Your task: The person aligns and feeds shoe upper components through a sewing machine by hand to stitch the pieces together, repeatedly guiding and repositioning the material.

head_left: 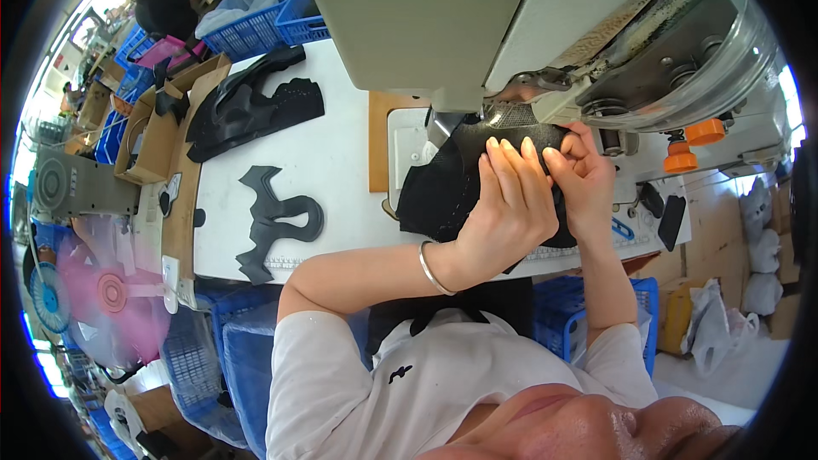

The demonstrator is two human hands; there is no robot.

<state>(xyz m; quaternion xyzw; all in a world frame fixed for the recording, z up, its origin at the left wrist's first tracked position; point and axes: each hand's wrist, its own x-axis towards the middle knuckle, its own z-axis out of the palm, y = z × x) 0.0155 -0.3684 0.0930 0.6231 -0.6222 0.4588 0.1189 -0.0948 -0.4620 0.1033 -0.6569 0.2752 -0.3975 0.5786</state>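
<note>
A black shoe upper (443,183), partly mesh, lies under the head of a sewing machine (417,17). My left hand (515,204) rests on it from the front, its fingers stretched out side by side toward the machine's working point. At the upper's right edge, my right hand (586,175) is closed, thumb against curled fingers, with the edge between them. The fingers and the machine head hide the needle area and part of the upper. Left of the machine, a grey cut-out piece (277,220) lies flat on the white table (349,162).
More black shoe uppers (256,106) lie stacked at the table's far left. Orange knobs (682,156) hang from the machine at right. A blue clip-like tool (623,228) lies near my right wrist. Blue baskets (256,34), a cardboard box (149,140) and a pink fan (111,290) stand around.
</note>
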